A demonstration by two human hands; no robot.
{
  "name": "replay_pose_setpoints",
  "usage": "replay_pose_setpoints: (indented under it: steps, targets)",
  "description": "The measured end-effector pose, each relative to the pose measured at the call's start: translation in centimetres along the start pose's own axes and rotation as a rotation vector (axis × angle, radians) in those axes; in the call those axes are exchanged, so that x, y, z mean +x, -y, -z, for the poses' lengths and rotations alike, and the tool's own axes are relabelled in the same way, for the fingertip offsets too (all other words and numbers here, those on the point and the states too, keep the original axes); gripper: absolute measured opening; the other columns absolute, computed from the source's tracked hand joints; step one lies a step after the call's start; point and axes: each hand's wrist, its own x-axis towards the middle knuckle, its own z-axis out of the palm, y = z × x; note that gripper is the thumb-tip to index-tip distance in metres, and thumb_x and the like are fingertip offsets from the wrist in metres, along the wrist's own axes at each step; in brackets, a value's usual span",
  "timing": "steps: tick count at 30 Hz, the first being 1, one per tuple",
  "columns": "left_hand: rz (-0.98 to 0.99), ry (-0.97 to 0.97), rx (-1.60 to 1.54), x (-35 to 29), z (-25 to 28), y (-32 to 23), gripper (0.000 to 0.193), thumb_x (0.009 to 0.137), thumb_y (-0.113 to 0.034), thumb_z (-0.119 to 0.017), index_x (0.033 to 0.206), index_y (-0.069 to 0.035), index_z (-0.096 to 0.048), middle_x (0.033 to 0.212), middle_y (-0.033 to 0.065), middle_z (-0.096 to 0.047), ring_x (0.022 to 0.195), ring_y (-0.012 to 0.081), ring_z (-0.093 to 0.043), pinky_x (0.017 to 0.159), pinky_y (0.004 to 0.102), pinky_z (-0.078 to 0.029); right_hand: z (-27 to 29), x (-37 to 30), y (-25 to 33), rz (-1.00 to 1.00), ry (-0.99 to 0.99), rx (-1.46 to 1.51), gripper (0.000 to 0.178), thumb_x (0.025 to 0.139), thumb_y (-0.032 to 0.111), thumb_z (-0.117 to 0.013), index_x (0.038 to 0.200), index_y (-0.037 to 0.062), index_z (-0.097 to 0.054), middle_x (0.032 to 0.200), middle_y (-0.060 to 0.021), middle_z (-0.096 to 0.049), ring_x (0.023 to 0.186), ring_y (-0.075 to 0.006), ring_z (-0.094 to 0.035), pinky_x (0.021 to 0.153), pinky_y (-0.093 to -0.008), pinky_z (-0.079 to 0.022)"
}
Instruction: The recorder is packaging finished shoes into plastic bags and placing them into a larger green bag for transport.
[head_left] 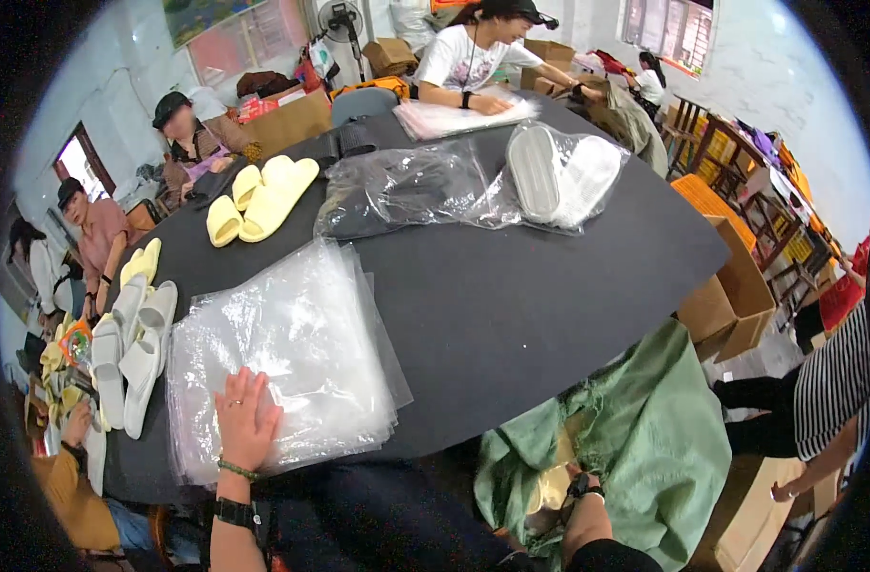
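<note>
My left hand (pixel 247 419) lies flat with its fingers apart on a thick stack of clear plastic bags (pixel 325 353) at the table's near left. On the right, my right hand (pixel 582 481) reaches down into an opened green woven sack (pixel 649 439) beside the table edge. Pale yellow things (pixel 549 490) show inside the sack by that hand; their kind is unclear, and the fingers are mostly hidden. Left of the bags lie grey slippers (pixel 141 367). Beyond the stack are pale yellow slippers (pixel 280 195).
On the black table (pixel 511 324), dark items in a clear bag (pixel 397 195) lie beside bagged pale slippers (pixel 535 176). Across it, a person (pixel 473 62) handles flat plastic bags (pixel 454 116). More people sit at left. An open cardboard box (pixel 730 291) and a striped-shirted person (pixel 835 381) are at right.
</note>
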Motion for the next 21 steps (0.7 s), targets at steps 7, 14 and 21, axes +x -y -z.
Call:
replay_pose_setpoints:
  steps: [7, 14, 21]
  targets:
    - [-0.076, -0.021, -0.193, 2.5, -3.9, -3.1, 0.057, 0.089, -0.039, -0.058, 0.14, -0.017, -0.047, 0.152, 0.0124, -0.035, 0.141, 0.0375, -0.028, 0.113, 0.0591, -0.013, 7.8, -1.2, -5.0, -0.04, -0.136, 0.845, 0.053, 0.09, 0.043, -0.063, 0.127, 0.0047, -0.06, 0.133, -0.0063, -0.057, 0.125, -0.0201, -0.051, 0.103, -0.032, -0.039]
    - [-0.042, -0.027, -0.159, 2.0, -3.3, -2.4, 0.057, 0.089, -0.04, -0.058, 0.14, -0.017, -0.048, 0.152, 0.0117, -0.035, 0.141, 0.0362, -0.028, 0.113, 0.0578, -0.014, 6.3, -0.1, -3.9, 0.067, 0.047, 0.97, 0.053, 0.091, 0.044, -0.061, 0.128, 0.0056, -0.059, 0.132, -0.0067, -0.058, 0.122, -0.0204, -0.052, 0.102, -0.0338, -0.04]
    - [-0.031, -0.016, -0.149, 2.5, -2.9, -2.7, 0.057, 0.089, -0.041, -0.058, 0.14, -0.018, -0.047, 0.152, 0.0119, -0.035, 0.141, 0.0364, -0.027, 0.113, 0.0582, -0.014, 3.9, -0.1, -2.8, 0.154, 0.212, 1.086, 0.054, 0.092, 0.045, -0.058, 0.129, 0.0064, -0.059, 0.131, -0.007, -0.058, 0.119, -0.0206, -0.054, 0.101, -0.0356, -0.041]
